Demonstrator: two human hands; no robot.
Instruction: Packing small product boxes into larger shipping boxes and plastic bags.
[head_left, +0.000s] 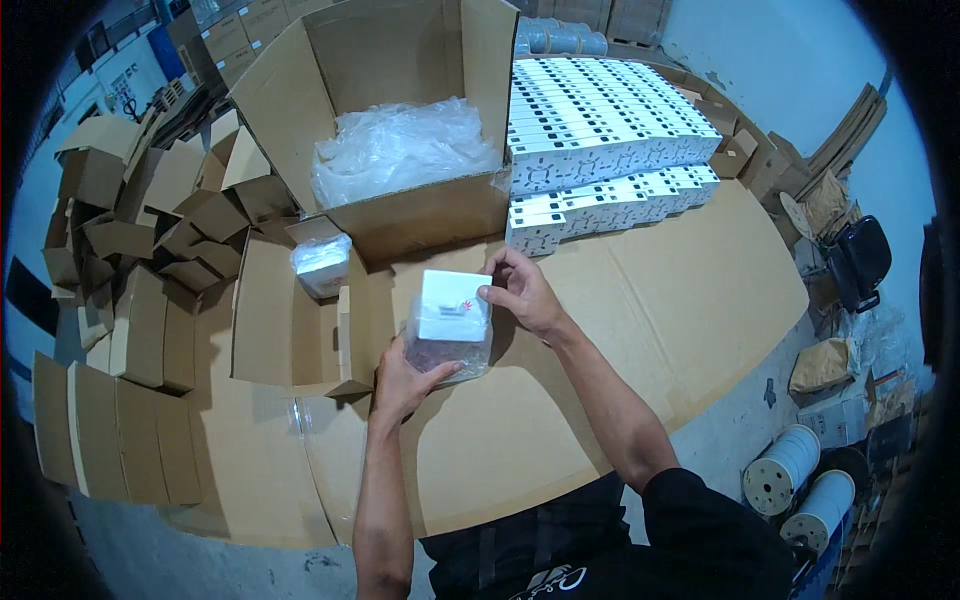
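A small white box [452,318], partly inside a clear plastic bag [467,354], is held up between my two hands over the cardboard-covered table. My left hand [405,382] grips the lower left of the bag and box, its thumb along the bottom edge. With thumb and fingers my right hand [523,293] pinches the box's upper right edge. Just left of them stands an open cardboard carton [268,315]. One plastic-wrapped white box [322,266] sits at its far end.
Behind stands a large open carton [430,215] filled with clear plastic bags [400,150]. Stacked white printed boxes [610,125] occupy the back right. Open empty cartons [150,320] crowd the left side. Cable spools [780,470] and a black chair [860,262] are on the right.
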